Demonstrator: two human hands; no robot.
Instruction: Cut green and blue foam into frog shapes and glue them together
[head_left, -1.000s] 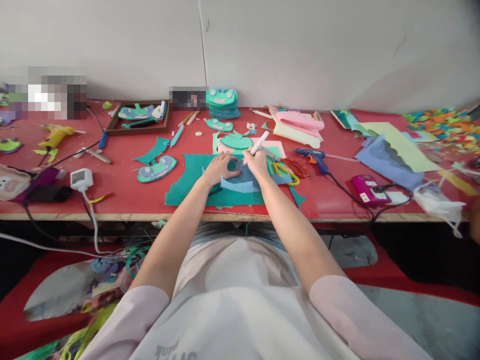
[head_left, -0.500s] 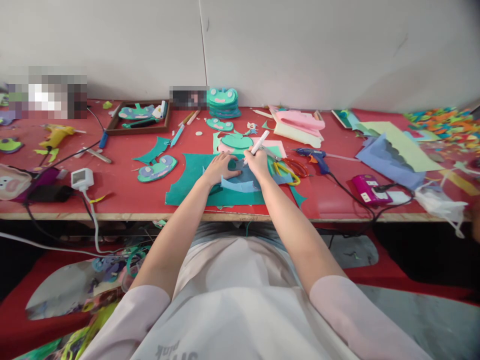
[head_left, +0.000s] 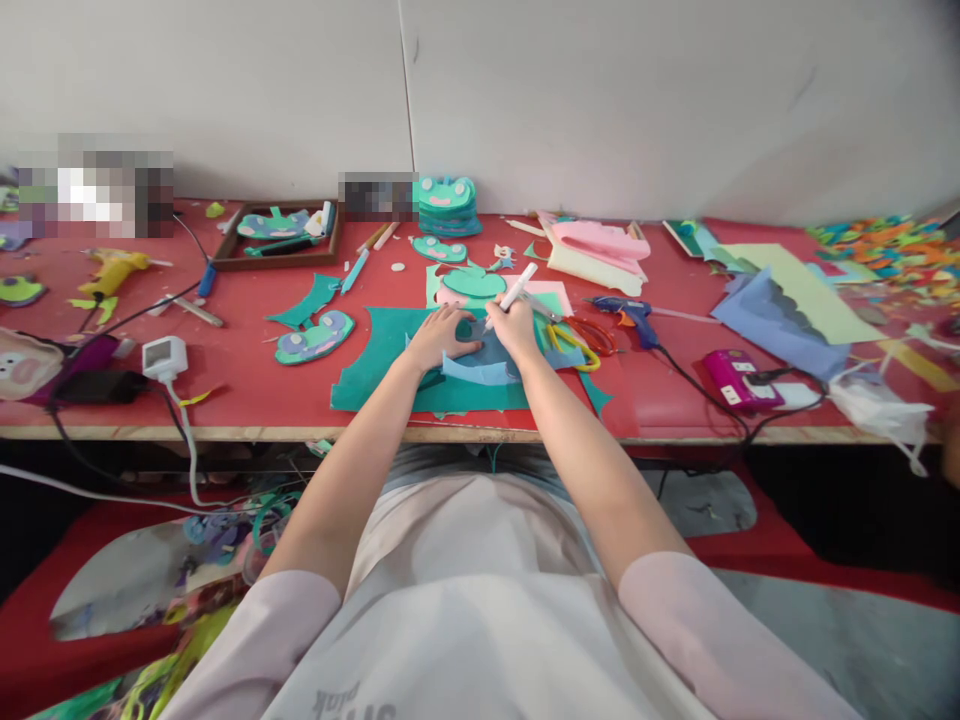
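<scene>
My right hand (head_left: 514, 328) is closed on a white pen (head_left: 519, 286), its tip down on blue felt (head_left: 480, 370). Beside it my left hand (head_left: 442, 338) lies with fingers and thumb apart, pressing on the blue felt around a small dark teal piece (head_left: 466, 328). Under the blue felt is a larger teal felt sheet (head_left: 367, 385). Just beyond my hands lies a light green cut shape (head_left: 472, 284) over pink felt. Scissors with yellow handles (head_left: 589, 358) and red-handled ones (head_left: 604, 332) lie right of my right hand.
On the red table (head_left: 247, 340) are a brown tray (head_left: 279, 262), a frog-face felt piece (head_left: 315, 338), a frog-face stack (head_left: 447, 207) and a yellow glue gun (head_left: 116, 272). Rightward sit a blue glue gun (head_left: 634, 318), a purple power strip (head_left: 739, 380) with cables, and felt sheets (head_left: 795, 300).
My right hand and the pen have shifted very slightly to the left. My left hand has stayed in place.
</scene>
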